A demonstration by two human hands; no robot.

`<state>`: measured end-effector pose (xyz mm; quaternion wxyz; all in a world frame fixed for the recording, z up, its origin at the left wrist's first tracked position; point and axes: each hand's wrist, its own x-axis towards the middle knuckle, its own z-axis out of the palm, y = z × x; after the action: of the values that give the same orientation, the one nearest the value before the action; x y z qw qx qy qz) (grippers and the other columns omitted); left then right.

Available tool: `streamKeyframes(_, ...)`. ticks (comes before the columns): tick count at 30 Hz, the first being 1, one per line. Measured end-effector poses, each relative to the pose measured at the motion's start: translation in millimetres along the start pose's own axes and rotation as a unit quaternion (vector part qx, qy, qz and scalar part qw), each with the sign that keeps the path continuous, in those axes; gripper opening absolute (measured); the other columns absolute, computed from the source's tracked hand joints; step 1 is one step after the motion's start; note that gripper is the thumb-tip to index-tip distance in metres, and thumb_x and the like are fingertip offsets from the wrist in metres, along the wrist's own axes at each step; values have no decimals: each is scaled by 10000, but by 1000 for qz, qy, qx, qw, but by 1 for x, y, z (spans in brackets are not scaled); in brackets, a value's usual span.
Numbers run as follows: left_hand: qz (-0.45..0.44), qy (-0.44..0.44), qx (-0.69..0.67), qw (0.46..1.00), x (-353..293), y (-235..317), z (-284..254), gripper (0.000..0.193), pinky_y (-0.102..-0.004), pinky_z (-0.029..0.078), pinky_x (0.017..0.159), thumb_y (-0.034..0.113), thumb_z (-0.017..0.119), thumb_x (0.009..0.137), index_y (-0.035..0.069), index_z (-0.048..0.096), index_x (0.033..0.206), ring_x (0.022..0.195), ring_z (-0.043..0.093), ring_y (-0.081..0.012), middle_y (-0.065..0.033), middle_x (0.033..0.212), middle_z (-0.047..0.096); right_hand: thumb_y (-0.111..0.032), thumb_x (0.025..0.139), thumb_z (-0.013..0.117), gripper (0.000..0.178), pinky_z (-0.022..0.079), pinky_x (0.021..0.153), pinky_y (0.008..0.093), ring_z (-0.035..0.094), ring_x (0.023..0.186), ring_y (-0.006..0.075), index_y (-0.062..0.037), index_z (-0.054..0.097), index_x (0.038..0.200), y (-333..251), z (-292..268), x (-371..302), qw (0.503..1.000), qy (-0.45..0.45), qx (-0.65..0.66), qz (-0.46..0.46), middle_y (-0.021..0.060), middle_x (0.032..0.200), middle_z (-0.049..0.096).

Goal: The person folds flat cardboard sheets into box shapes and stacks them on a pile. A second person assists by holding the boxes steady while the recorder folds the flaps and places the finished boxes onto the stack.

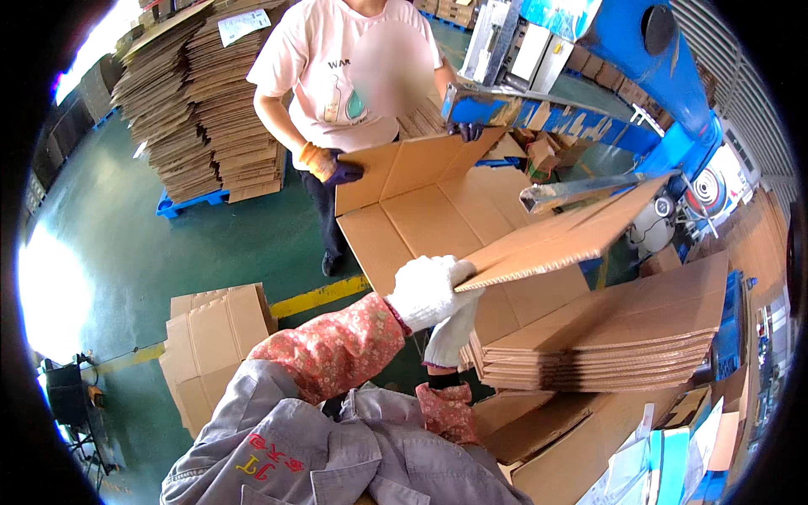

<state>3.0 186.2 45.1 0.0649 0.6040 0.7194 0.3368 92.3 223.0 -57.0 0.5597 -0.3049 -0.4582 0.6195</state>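
Two white-gloved hands work at one flat cardboard sheet [551,240]. Left hand [425,290] is clamped on its edge. Right hand [448,332] sits at 5 o'clock below, against the cardboard stack [606,337]; its grip I cannot tell.

Both hands wear white knitted gloves: the left hand [427,290] and the right hand [448,332]. The sleeve covers [337,345] are red-pink with a small flower pattern. The jacket [320,454] is grey, with red and yellow stitching. The cardboard sheet [555,240] and the cardboard stack [606,337] are plain brown. The floor [109,227] is dark green with a yellow line [320,296]. The other person's shirt [328,67] is pale pink, their gloves [324,164] orange and dark purple. The machine [640,59] is blue.
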Motion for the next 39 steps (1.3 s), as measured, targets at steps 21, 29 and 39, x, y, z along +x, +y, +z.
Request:
streamKeyframes(21, -234, -59, -807, 539, 8, 45, -79, 517, -500, 547, 1012, 363, 657, 1048, 79, 539, 1464, 1238, 627, -253, -87, 1381, 632, -283, 855, 845, 439, 489, 1100, 413, 630, 1283, 338, -14, 760, 1192, -257, 6, 188, 709, -249, -581, -312, 194, 1335, 700)
streamKeyframes(29, -235, 48, -752, 615, 22, 10, -88, 555, -422, 523, 996, 508, 618, 1053, 77, 578, 1399, 1207, 619, -220, -73, 1345, 651, -360, 869, 825, 497, 502, 1074, 419, 641, 1252, 341, -18, 741, 1219, -230, 59, 213, 691, -233, -587, -350, 189, 1318, 703)
streamKeyframes(39, -211, 132, -734, 632, -50, -101, -45, 845, -483, 558, 866, 703, 352, 1054, -42, 597, 1367, 944, 694, -339, -228, 1131, 720, -182, 1000, 673, 282, 546, 1035, 357, 713, 1158, 271, -31, 753, 1225, -250, 70, 311, 650, -524, -423, -353, 152, 1255, 748)
